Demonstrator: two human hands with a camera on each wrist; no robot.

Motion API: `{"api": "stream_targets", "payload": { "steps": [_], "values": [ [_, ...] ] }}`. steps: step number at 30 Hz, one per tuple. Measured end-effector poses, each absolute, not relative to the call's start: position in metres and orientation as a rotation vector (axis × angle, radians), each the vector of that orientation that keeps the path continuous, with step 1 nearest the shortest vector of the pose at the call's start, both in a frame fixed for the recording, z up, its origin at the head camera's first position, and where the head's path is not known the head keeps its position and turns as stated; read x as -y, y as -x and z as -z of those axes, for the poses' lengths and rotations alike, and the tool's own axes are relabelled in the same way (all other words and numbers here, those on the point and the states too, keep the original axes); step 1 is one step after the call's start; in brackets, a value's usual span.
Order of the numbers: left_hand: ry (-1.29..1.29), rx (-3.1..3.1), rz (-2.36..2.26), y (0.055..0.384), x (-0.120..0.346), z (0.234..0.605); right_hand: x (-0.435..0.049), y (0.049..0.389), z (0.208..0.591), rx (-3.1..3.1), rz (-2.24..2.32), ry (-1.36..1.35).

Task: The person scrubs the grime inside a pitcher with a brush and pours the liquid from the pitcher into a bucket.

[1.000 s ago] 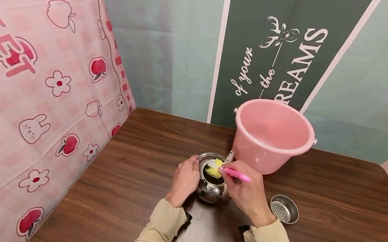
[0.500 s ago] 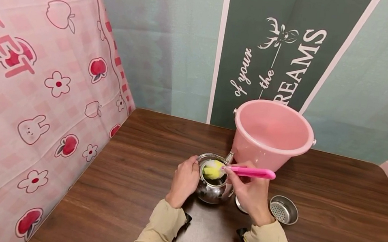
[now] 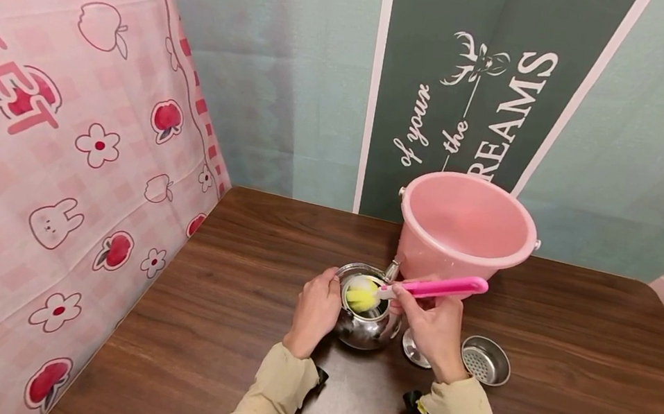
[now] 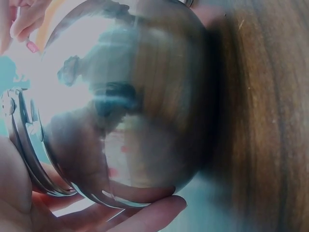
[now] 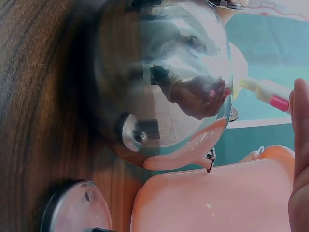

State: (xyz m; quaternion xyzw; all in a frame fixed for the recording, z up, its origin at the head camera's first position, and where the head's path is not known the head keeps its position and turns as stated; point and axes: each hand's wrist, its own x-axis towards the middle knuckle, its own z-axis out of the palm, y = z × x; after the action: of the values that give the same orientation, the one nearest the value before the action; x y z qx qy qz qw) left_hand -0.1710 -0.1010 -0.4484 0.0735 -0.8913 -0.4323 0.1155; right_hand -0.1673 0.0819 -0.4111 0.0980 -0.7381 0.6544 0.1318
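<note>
A shiny steel teapot (image 3: 361, 333) stands uncovered on the wooden table. My left hand (image 3: 317, 306) grips it at the left side; in the left wrist view, fingers (image 4: 154, 212) curve along the polished body (image 4: 145, 96), beside the folded handle at the rim. Between thumb and fingers, my right hand (image 3: 437, 327) pinches a pink-handled sponge brush (image 3: 444, 288). Its yellow and white sponge head (image 3: 361, 299) sits in the pot's mouth, its lower part hidden inside. In the right wrist view, the brush's pale neck (image 5: 263, 92) shows above the rim.
A pink bucket (image 3: 420, 253) stands right behind the teapot, near its spout (image 3: 392, 269). The round metal lid (image 3: 416, 352) lies under my right hand. Farther right is a perforated steel strainer cup (image 3: 486, 361). Printed cloths hang behind and at the left.
The brush handle has swung from pointing toward me to pointing right and upward, and my right hand has turned with it. More of the lid shows. The left hand keeps its hold on the teapot.
</note>
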Motion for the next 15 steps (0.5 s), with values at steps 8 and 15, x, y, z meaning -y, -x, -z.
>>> {"api": "stream_targets", "payload": {
  "steps": [8,15],
  "values": [
    [-0.221,2.618,1.251,0.1706,0.0987,0.45,-0.0858,0.1699,0.4115,2.235,-1.897,-0.304],
    [-0.234,2.617,1.231,0.171,0.0978,0.4499,-0.0884,0.1725,0.412,2.381,-1.766,-0.241]
  ]
}}
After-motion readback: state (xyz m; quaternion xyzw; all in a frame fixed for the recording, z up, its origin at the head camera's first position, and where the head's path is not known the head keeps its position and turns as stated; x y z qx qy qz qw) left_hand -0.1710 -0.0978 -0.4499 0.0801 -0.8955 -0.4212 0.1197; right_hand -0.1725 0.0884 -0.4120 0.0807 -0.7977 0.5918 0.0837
